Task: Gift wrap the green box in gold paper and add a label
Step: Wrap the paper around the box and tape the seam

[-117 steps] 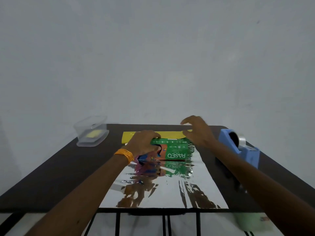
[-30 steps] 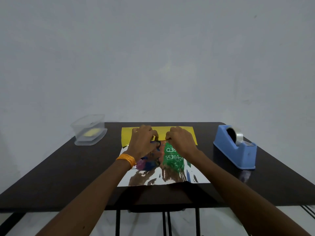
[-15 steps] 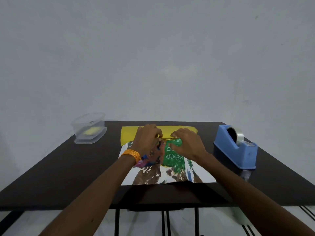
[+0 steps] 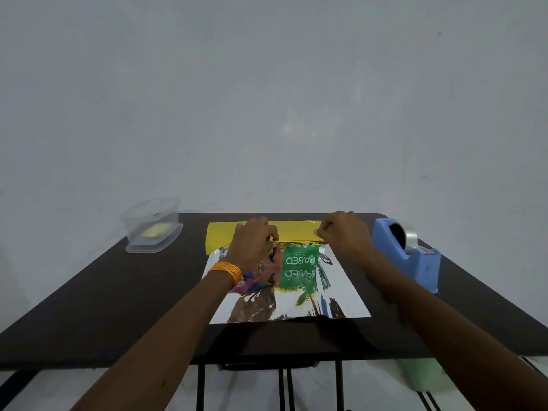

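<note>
Your right hand [image 4: 344, 232] has slid outward along the far flap. It and your left hand [image 4: 255, 241] now pinch the gold paper [image 4: 296, 231] (silver side up) at the far edge of the green box [image 4: 301, 262], which lies mid-sheet. The first fold looks underway.

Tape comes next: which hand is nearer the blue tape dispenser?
Right. The right hand pinches the gold paper just left of the tape dispenser. The left hand holds it farther left, over the green box.

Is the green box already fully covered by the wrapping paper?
No, the green box lies with its printed top uncovered on the open paper.
</note>
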Motion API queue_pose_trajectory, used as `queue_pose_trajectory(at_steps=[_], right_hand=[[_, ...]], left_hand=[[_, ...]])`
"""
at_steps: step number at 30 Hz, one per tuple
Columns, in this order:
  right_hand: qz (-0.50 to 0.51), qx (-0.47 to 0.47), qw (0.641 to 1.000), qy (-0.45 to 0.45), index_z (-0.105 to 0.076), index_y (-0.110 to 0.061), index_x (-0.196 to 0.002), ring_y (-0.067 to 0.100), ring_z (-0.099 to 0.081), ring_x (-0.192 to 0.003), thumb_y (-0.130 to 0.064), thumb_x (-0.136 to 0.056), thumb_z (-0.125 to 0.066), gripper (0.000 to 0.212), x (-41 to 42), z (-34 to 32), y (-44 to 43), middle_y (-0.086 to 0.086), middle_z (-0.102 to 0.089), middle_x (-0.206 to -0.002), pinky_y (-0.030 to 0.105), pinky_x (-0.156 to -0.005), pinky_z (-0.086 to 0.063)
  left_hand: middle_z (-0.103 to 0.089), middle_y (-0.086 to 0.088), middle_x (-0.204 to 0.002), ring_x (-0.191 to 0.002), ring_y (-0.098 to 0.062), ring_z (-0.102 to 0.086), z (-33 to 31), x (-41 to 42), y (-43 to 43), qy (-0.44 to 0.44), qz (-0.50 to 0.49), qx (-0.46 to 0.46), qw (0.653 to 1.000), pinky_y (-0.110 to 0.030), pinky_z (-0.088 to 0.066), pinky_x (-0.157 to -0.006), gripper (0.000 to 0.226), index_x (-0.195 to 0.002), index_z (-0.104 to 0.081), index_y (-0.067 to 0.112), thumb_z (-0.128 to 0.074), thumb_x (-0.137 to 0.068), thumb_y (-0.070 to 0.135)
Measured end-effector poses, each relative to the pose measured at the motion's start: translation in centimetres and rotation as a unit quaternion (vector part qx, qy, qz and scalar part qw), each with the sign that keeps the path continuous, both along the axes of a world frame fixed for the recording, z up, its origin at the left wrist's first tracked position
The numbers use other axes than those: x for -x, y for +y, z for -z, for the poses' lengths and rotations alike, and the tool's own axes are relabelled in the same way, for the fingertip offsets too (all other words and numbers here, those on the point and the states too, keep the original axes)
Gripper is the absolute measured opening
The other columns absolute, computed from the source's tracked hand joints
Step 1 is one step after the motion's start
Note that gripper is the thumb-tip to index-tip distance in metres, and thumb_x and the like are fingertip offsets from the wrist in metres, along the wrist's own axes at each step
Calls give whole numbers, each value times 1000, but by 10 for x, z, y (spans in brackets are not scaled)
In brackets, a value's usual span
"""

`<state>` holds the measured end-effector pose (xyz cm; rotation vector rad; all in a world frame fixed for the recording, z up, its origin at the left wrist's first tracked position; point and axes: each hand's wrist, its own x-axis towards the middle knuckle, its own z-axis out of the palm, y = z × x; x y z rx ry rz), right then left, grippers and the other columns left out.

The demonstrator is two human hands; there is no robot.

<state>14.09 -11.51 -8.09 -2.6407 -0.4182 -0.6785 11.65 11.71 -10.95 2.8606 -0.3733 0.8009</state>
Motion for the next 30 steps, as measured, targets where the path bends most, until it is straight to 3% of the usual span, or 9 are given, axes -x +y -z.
queue_pose_trajectory(at_steps=[4,5,7,8,11,15,18,20,30], right_hand=[[-77,-24,997,3,-62,-17,-62,12,-61,-59,-42,-95,-62,41,-3,1,20,-4,-65,-60,27,-59,-45],[-114,-20,993,16,-63,-23,-66,9,-61,-64,-40,-94,-64,33,-6,2,27,-8,-65,-66,28,-61,-45],[-163,14,986,42,-73,-24,-95,11,-63,-83,-36,-90,-70,13,-10,5,37,-7,-69,-91,31,-70,-49],[-170,38,984,42,-74,-21,-105,14,-62,-88,-34,-89,-72,20,-12,7,42,-4,-70,-99,33,-74,-51],[-162,45,986,13,-77,-22,-102,17,-61,-89,-33,-88,-73,18,-16,16,49,-1,-70,-98,37,-72,-52],[-163,36,986,-22,-78,-24,-100,18,-55,-91,-33,-88,-73,15,-14,24,49,-1,-65,-93,36,-70,-48],[-148,52,986,-53,-77,-23,-103,17,-51,-92,-33,-90,-71,17,-11,28,51,-1,-61,-92,32,-66,-39],[-145,57,986,-59,-76,-23,-105,18,-51,-93,-33,-91,-70,18,-10,29,51,-1,-60,-93,34,-66,-41],[-156,46,985,-51,-76,-23,-98,17,-51,-88,-37,-85,-75,19,-11,32,49,-3,-61,-89,36,-66,-46]], left_hand=[[-55,0,-110,-106,-23,-51,2,3,-4,-4,-8,-9,1000,-39,-39,-84,18,-112,-66,25,-61,-95,25],[-54,0,-111,-107,-23,-50,3,3,-3,-5,-10,-12,1000,-39,-39,-84,18,-113,-66,25,-60,-95,25],[-54,-1,-111,-108,-24,-50,5,4,-5,-9,-12,-11,1000,-38,-39,-83,18,-113,-66,25,-59,-96,23],[-54,-1,-111,-108,-24,-50,5,4,-4,-10,-15,-9,1000,-38,-40,-83,19,-113,-66,25,-59,-96,23],[-53,0,-110,-108,-23,-49,6,2,-2,-4,-11,-3,1000,-38,-40,-84,19,-113,-66,25,-61,-94,23],[-53,4,-100,-100,-20,-51,3,-2,3,-11,8,15,1000,-35,-40,-80,21,-107,-66,26,-62,-92,40],[-59,2,-110,-107,-21,-52,1,-6,4,-10,12,-1,1000,-36,-43,-84,31,-120,-64,27,-61,-93,42],[-60,1,-120,-113,-22,-53,-1,-7,5,2,13,-18,1000,-39,-46,-90,37,-128,-62,26,-59,-94,41],[-63,3,-121,-112,-22,-55,0,-3,8,11,13,-32,999,-42,-47,-88,31,-124,-66,29,-61,-95,37]])
